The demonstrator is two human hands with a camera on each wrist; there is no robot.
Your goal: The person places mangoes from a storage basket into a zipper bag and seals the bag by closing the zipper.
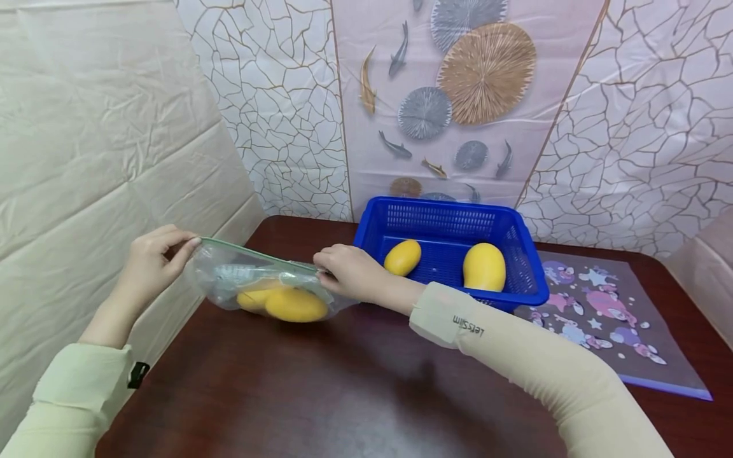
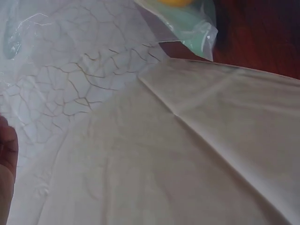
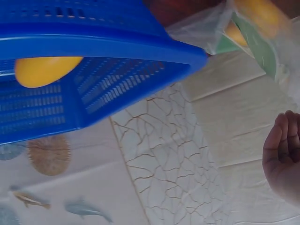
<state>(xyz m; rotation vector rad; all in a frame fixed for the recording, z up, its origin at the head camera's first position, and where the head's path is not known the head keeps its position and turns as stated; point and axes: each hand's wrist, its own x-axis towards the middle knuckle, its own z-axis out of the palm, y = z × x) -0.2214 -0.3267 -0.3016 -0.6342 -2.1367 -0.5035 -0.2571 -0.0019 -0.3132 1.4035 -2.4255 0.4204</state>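
A clear plastic zip bag (image 1: 220,270) with a green top strip is stretched between both hands, with yellow mangoes (image 1: 296,305) inside its lower part. My left hand (image 1: 153,261) pinches the strip's left corner between thumb and fingers. At the strip's other end, my right hand (image 1: 350,272) grips the bag, its fingers curled over the edge. Close beside that hand stands a blue plastic basket (image 1: 529,267), holding a smaller mango (image 1: 403,257) and a larger mango (image 1: 484,267). In the right wrist view, part of the bag (image 3: 258,44) shows beyond the basket corner.
The dark brown table (image 1: 366,394) runs up to a patterned wall covering (image 1: 286,114) behind the basket. To the right lies a flat translucent sheet with cartoon prints (image 1: 607,312), partly under the basket. A cream cloth (image 1: 103,127) hangs along the left side.
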